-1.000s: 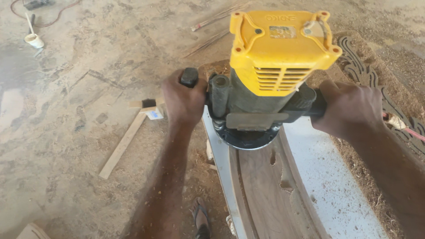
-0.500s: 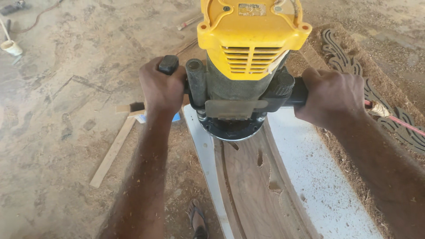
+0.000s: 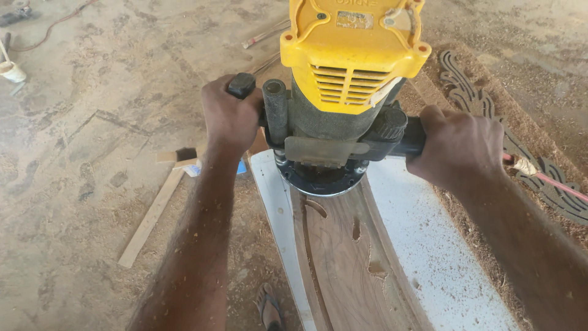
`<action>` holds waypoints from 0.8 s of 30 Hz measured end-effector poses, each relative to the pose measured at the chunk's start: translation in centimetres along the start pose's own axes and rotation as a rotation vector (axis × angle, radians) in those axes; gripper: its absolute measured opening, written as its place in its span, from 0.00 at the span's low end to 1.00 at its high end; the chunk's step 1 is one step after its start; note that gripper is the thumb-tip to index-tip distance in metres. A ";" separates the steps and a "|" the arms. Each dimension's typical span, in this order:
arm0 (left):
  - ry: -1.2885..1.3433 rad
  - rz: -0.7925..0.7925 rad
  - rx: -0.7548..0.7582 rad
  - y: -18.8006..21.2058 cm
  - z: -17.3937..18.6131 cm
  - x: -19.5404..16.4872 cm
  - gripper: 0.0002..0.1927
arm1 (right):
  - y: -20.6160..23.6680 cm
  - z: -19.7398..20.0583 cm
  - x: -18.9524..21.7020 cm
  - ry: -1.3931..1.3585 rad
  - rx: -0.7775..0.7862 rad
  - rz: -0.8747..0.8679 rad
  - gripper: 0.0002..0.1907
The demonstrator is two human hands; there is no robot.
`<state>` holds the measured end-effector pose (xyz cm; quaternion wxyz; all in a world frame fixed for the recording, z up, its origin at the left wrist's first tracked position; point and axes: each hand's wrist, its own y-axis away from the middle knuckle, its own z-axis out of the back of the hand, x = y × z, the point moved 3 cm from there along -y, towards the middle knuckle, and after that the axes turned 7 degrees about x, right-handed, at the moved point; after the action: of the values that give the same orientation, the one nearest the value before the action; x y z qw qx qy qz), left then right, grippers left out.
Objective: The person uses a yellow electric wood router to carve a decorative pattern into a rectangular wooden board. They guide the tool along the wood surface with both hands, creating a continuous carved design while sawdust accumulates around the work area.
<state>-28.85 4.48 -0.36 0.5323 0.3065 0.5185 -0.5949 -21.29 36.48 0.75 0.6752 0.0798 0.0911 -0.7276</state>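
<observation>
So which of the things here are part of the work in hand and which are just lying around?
In use:
- yellow-topped router, left hand and right hand on its side handles
- curved wooden board under its base
- white panel beneath

Lying about:
- wooden stick
- carved fretwork piece
- small white cup

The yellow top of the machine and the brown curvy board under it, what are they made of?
The yellow top looks like hard moulded plastic: smooth, even colour, with vent slots and screw holes. The curvy board looks like bare wood: brown with grain lines, cut grooves and sawdust around it. Both hands, left hand and right hand, grip black handles.
</observation>
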 end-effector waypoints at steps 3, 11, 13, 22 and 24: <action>-0.019 0.031 0.032 -0.7 0.1 -0.4 0.07 | 0.2 0.4 0.1 -0.006 0.005 -0.014 0.14; 0.016 -0.145 0.079 -1.7 -0.1 -0.6 0.06 | 1.1 1.0 0.4 -0.016 -0.034 -0.046 0.16; 0.044 -0.153 0.104 -2.2 -0.2 -0.4 0.06 | 1.4 1.1 0.5 -0.016 -0.070 -0.048 0.15; 0.050 -0.175 0.164 -3.7 -1.5 -0.4 0.09 | 2.4 0.8 0.2 -0.003 -0.063 -0.118 0.14; 0.059 -0.169 0.175 -3.9 -1.8 -0.5 0.10 | 2.6 0.7 0.0 -0.003 -0.071 -0.124 0.13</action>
<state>-32.79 5.94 0.70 0.4358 0.3244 0.5043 -0.6712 -18.68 36.10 1.33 0.6315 0.0488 0.1207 -0.7644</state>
